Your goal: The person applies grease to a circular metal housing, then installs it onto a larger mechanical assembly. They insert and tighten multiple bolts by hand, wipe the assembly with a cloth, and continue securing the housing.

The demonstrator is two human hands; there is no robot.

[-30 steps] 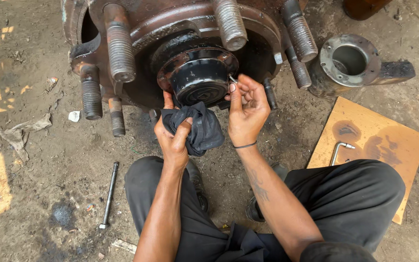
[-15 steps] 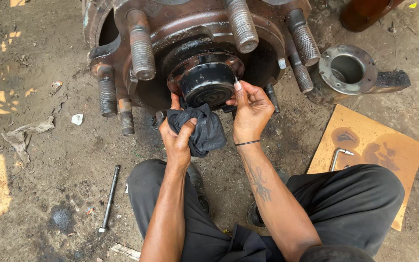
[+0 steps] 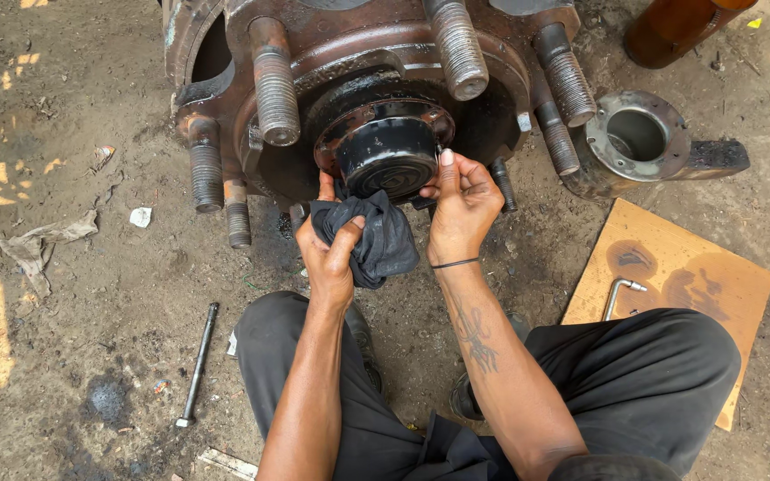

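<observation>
Both hands (image 3: 331,254) (image 3: 461,200) now press closer around the black hub cap (image 3: 388,156).

1. The floor (image 3: 73,356) is bare packed dirt, grey-brown and oil-stained
2. Sun falls in bright patches along its left edge
3. A crumpled rag (image 3: 42,245) and paper scraps lie to the left
4. A long bolt (image 3: 198,365) lies on the dirt
5. An orange board (image 3: 670,276), stained dark, lies on the right, a bent key (image 3: 618,296) on it
</observation>
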